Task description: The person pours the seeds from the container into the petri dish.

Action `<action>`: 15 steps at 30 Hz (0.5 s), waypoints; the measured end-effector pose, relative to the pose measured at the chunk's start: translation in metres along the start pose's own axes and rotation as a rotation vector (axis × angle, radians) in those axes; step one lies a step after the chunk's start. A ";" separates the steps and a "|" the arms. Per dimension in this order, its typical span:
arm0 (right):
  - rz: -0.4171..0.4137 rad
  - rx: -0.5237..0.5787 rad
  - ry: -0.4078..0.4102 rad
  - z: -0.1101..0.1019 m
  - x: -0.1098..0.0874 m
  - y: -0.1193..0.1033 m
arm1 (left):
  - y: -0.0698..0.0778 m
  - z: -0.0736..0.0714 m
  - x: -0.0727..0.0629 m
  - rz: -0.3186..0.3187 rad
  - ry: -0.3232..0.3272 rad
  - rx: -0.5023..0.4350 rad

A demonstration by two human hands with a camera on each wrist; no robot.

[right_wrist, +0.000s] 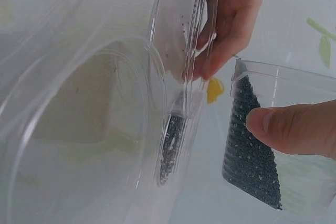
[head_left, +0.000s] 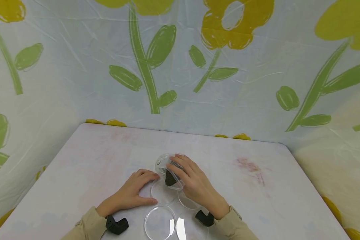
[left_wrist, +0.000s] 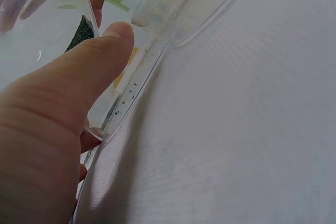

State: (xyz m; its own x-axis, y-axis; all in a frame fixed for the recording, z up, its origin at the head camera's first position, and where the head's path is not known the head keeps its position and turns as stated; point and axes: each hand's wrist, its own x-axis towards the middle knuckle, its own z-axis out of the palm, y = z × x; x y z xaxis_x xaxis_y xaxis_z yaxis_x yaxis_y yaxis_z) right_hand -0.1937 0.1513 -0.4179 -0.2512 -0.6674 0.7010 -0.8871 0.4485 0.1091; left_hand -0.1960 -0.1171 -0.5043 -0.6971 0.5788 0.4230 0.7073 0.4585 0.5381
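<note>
My right hand (head_left: 192, 180) grips a clear plastic cup (right_wrist: 307, 85), tilted above the dishes, with a heap of small black seeds (right_wrist: 249, 150) lying along its side. In the right wrist view, the thumb presses the cup's wall. My left hand (head_left: 135, 190) curves round the edge of a clear petri dish (head_left: 163, 193), with thumb and fingers at its rim. A few black specks (left_wrist: 128, 98) lie in that dish in the left wrist view. Just beyond, partly hidden by the cup, another clear dish (head_left: 161, 162) contains dark seeds (right_wrist: 172, 148).
More clear round dishes stand nearer me, one at front left (head_left: 160, 222), one at front right (head_left: 192, 230) and one below the right wrist (head_left: 187, 200). The pale table (head_left: 114, 146) has reddish smudges at right. A flower-print cloth (head_left: 180, 83) hangs behind and at both sides.
</note>
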 end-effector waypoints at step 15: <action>0.012 0.002 -0.015 -0.001 -0.002 0.000 | -0.002 0.003 0.000 0.017 0.011 0.000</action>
State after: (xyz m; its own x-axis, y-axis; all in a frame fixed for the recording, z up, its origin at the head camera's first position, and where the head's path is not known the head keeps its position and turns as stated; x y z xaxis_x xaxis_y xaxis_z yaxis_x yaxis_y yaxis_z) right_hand -0.1930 0.1531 -0.4190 -0.2676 -0.6711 0.6914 -0.8849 0.4551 0.0992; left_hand -0.1971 -0.1157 -0.5072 -0.6866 0.5787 0.4402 0.7187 0.4487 0.5311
